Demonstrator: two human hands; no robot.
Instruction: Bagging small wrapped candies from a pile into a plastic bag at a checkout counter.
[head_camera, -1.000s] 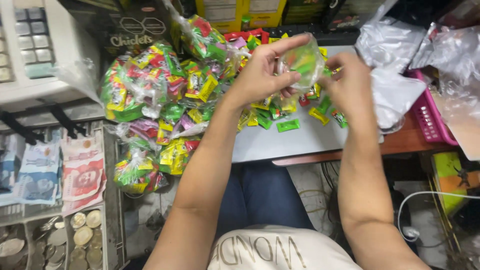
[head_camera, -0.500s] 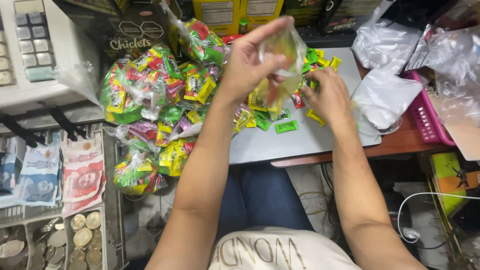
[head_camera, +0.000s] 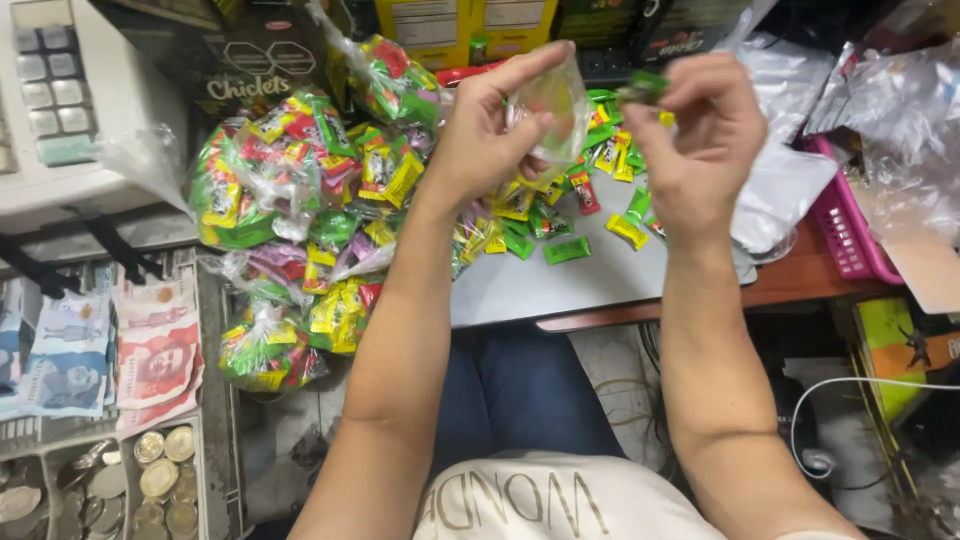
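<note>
On grey tabletop (head_camera: 560, 285): scattered sweets (head_camera: 566, 250)

Two bare arms, a pale top, dark blue trousers

The left hand (head_camera: 490, 130) and the right hand (head_camera: 700, 140) are seen without gloves, rings or a watch — the forearms are uncovered right down to the frame's lower edge, with no sleeve in view. A cream-white top with large grey lettering (seen upside down from the head camera) is worn, and dark blue trousers — apparently denim — are seen between the arms.
</note>
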